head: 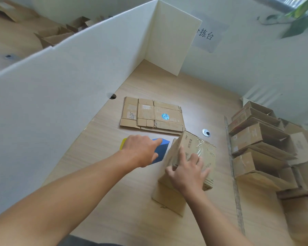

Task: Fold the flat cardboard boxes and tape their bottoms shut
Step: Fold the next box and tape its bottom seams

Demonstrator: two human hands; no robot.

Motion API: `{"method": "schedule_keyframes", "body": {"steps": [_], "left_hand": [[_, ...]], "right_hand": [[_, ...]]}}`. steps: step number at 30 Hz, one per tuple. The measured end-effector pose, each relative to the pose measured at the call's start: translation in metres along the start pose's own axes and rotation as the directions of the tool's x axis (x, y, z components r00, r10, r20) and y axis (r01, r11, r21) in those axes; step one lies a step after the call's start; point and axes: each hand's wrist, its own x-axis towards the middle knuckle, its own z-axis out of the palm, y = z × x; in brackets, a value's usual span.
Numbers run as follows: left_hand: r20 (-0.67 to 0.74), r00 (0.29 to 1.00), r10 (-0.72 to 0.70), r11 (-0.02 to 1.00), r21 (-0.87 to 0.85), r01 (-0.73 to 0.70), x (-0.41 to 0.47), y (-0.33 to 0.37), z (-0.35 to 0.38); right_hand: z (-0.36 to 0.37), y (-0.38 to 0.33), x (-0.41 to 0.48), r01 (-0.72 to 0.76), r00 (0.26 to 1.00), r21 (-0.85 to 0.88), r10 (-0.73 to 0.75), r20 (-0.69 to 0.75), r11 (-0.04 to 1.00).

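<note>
While the right hand (187,173) is pressing with spread, fairly straight fingers on the upturned bottom of the folded cardboard box (194,148), the left hand (140,150) is curling round the blue tape dispenser (162,150) just beside the box's left face. The box is sitting tilted on its splayed lower flaps on the worktop (128,201), nearer its right edge, with glossy tape already shining across the seam. Because the box is leaning rather than standing square, a push from the dispenser is risking a slide or a tip. The flaps may be springing apart if the pressing hand is lifting too soon. Behind, the flat cardboard boxes (152,114) are lying stacked. A skidding box is also threatening the pile of folded boxes (256,139) along the right edge.
</note>
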Motion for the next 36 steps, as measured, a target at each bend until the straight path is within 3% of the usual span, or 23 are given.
{"method": "schedule_keyframes", "body": {"steps": [4, 10, 16, 19, 23, 30, 36], "left_hand": [[0.023, 0.997, -0.078, 0.994, -0.071, 0.079, -0.009, -0.016, 0.006], [0.041, 0.995, -0.087, 0.985, -0.144, 0.092, -0.019, -0.028, 0.008], [0.032, 0.996, -0.082, 0.981, -0.176, 0.087, -0.019, -0.032, 0.011], [0.024, 0.995, -0.098, 0.971, -0.215, 0.101, -0.015, -0.034, 0.009], [0.008, 0.992, -0.124, 0.960, -0.250, 0.122, -0.009, -0.037, 0.005], [-0.011, 0.993, -0.120, 0.956, -0.271, 0.113, 0.003, -0.034, -0.004], [0.005, 0.993, -0.122, 0.948, -0.295, 0.118, 0.007, -0.029, -0.006]], "right_hand": [[0.005, -0.002, -0.001, -0.038, 0.999, 0.016, 0.038, -0.017, 0.999], [0.017, 0.003, 0.002, -0.038, 0.997, 0.052, 0.041, -0.060, 0.998], [0.010, 0.027, 0.001, 0.001, 0.988, 0.283, 0.044, -0.151, 0.959], [0.007, 0.035, -0.002, 0.070, 0.984, 0.304, -0.016, -0.177, 0.950], [-0.007, 0.050, -0.011, 0.095, 0.996, 0.233, -0.091, -0.027, 0.968], [-0.037, 0.048, 0.019, -0.108, 0.982, 0.085, 0.093, 0.164, 0.990], [-0.033, 0.046, 0.025, 0.034, 0.970, 0.060, -0.047, 0.237, 0.998]]}}
